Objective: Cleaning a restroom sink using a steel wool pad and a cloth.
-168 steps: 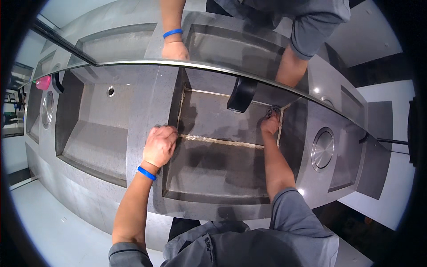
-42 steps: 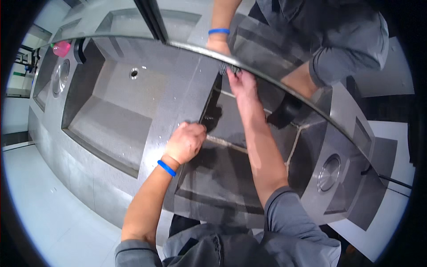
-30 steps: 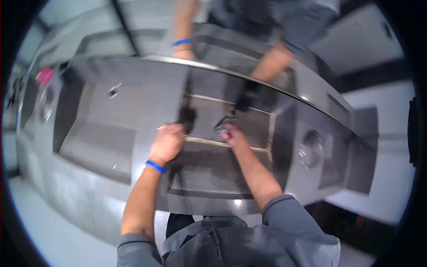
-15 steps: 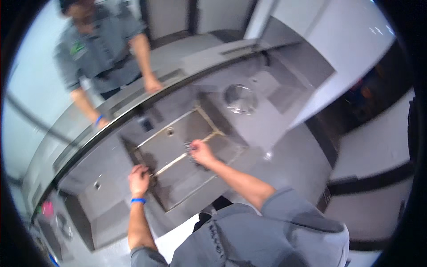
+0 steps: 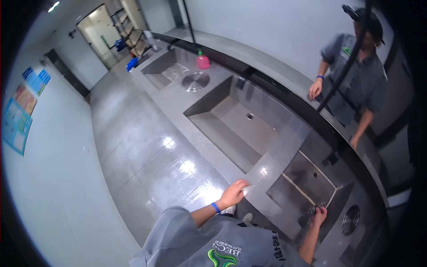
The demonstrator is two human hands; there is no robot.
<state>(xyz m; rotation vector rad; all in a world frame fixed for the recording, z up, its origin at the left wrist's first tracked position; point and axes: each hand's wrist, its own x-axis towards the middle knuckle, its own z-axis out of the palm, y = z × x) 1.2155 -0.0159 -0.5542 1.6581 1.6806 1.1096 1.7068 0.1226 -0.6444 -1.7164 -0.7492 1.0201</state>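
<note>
Grey table (image 5: 284, 144) runs from the lower right of my frame to the upper left, with sinks sunk into it. Nearest me, low in the centre, I have the left hand (image 5: 233, 193) with its fingers loosely parted, holding nothing that I can make out, by the table's front edge; contact I can't confirm. At lower right, the right hand (image 5: 319, 216) is closed around a dark, wiry scrubber (image 5: 321, 205), down in the near sink (image 5: 284, 192) where the pale seam (image 5: 299, 188) along its bend meets the right-side one. I'd judge the scouring under way and unfinished: whitish lines remain along the bend, back and right edges, while the grey faces between look fairly plain. How much has come off, I can't tell. Further up, the middle sink (image 5: 227, 138) shows no such thick pale line along its bend, though I can't say whether it has been scrubbed. Beyond it, at upper centre, a round metal lid (image 5: 195, 82) and a pink bottle (image 5: 203, 61) sit on the table, apart from both hands.
</note>
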